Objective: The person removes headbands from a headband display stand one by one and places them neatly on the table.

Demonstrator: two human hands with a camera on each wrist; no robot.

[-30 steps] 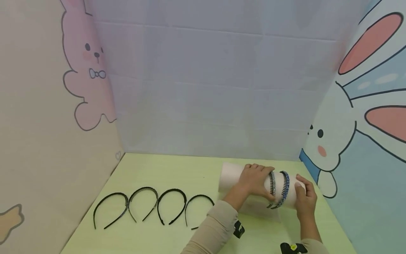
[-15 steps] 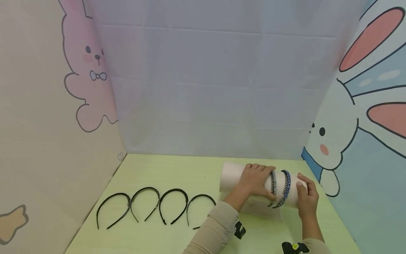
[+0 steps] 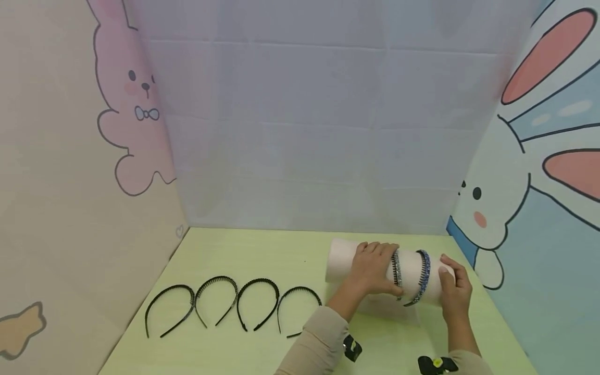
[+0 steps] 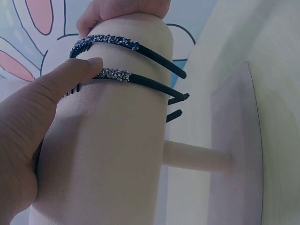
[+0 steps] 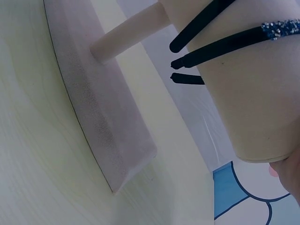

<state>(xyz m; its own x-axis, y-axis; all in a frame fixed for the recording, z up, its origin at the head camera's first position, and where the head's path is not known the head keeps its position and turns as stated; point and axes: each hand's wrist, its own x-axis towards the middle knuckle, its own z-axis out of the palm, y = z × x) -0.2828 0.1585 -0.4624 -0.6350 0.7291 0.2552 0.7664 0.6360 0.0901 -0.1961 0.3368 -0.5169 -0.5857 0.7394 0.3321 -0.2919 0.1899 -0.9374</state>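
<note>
A pale horizontal headband stand (image 3: pixel 339 260) lies across the right side of the table. Two headbands sit around it: a silver-studded headband (image 3: pixel 397 272) and, farther right, a blue-studded headband (image 3: pixel 424 278). My left hand (image 3: pixel 372 268) spans the roll, fingers over the top, and holds the silver headband. In the left wrist view, the thumb (image 4: pixel 77 75) touches that headband's studded part (image 4: pixel 115 75). With my right hand (image 3: pixel 457 291) I grip the roll's right end, thumb in front; the right wrist view shows only a bit of this hand (image 5: pixel 291 176).
Several black headbands (image 3: pixel 259 282) lie in a row on the left half of the yellow-green table (image 3: pixel 244 242); my left sleeve (image 3: pixel 316 341) covers part of the rightmost. A short post (image 4: pixel 197 156) joins the roll to a flat base (image 4: pixel 239 140). Rabbit-printed walls enclose the table.
My left hand has slid slightly left along the roll with the silver headband, widening the gap to the blue one. The right hand keeps its grip on the end.
</note>
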